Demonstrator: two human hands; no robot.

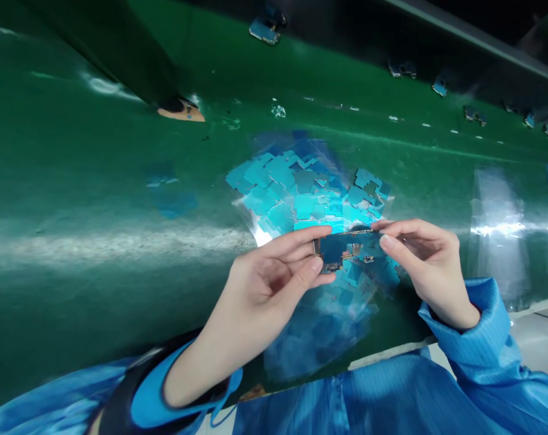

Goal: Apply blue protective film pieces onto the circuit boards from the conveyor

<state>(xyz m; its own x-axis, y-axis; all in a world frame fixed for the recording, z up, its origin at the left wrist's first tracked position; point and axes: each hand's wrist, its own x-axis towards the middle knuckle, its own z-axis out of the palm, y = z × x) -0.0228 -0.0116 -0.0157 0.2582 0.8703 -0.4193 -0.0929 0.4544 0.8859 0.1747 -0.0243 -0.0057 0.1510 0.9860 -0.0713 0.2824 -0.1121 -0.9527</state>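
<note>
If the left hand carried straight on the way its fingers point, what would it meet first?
Beyond the circuit board that the left hand holds, most likely the right hand, at the board's other end. The blue pieces seem to lie lower, though depth is hard to judge.

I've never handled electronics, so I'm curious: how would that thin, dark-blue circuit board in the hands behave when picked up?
The thin, dark-blue circuit board is probably stiff: it looks straight between the bare left hand and bare right hand. It's likely light, being so thin. Small exposed metal parts suggest it may be fragile.
</note>
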